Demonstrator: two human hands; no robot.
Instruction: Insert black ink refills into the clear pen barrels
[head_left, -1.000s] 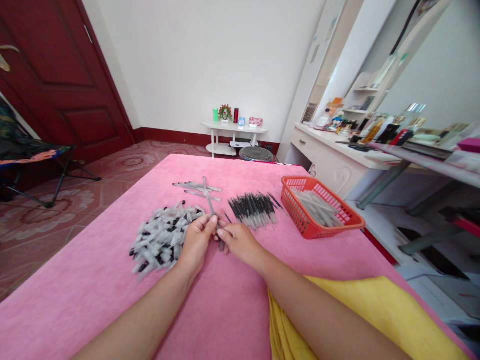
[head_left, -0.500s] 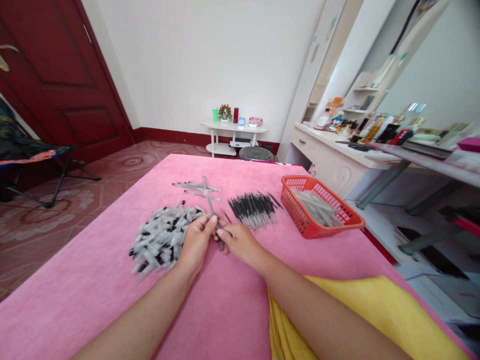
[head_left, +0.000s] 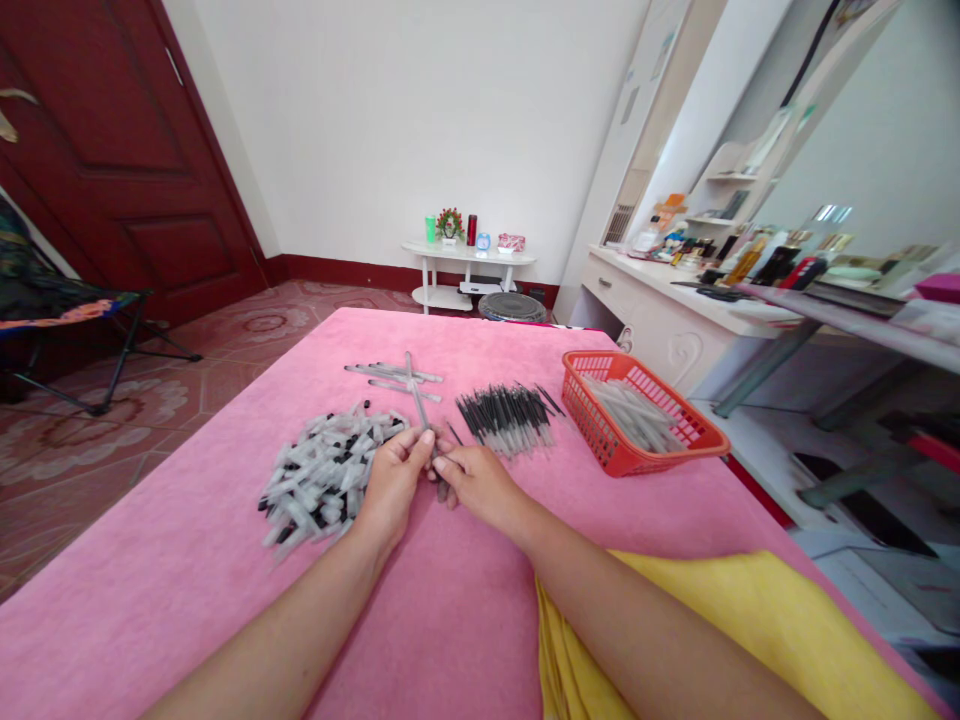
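Both my hands meet over the middle of the pink cloth (head_left: 450,600). My left hand (head_left: 397,470) is closed round a translucent pen barrel (head_left: 417,400) that points away from me. Against its near end, my right hand (head_left: 476,482) pinches what looks like a dark pen part, mostly covered by the fingers. To the left lies a heap of clear pen caps with black ends (head_left: 322,475). Right of my hands is a row of black-and-clear pen refills (head_left: 506,418). Several pen barrels (head_left: 390,375) lie farther back.
A red plastic basket (head_left: 645,460) holding clear pen barrels (head_left: 630,412) stands on the right of the cloth. Yellow fabric (head_left: 720,610) lies near my right forearm. A crowded dressing table (head_left: 667,320) is beyond the right edge, a folding chair (head_left: 67,310) at left.
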